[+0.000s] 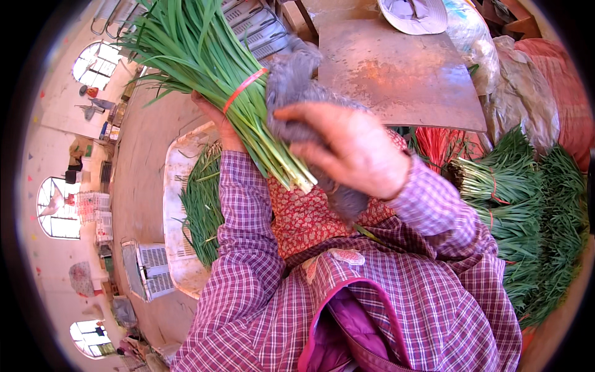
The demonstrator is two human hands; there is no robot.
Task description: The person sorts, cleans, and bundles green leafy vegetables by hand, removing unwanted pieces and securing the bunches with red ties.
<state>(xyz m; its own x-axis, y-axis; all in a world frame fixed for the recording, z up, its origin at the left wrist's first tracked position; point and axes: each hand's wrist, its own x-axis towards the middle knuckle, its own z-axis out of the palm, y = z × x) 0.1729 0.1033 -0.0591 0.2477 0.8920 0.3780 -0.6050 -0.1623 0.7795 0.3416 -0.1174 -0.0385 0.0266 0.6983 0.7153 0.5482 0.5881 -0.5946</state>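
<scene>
My left hand point(215, 118) is closed round a bunch of garlic chives point(207, 68) from beneath, most of its fingers hidden behind the stalks. The bunch tilts, leaf tips to the upper left and pale cut ends toward my lap. A red band point(245, 88) wraps its middle. Against the stalks' right side, my right hand point(353, 149) presses a grey cloth point(290, 90), which hangs down below the palm. Motion blurs both that hand and the cloth. Behind them a red patterned apron point(297, 223) covers my lap.
Ahead stands a worn brown tabletop point(396, 77) with a pale hat point(416, 17) at its far edge. Banded chive bunches point(505, 186) are piled at right, near red strips point(434, 146) and sacks point(524, 93). Left are a white crate point(173, 204) holding chives and a grey crate point(152, 270).
</scene>
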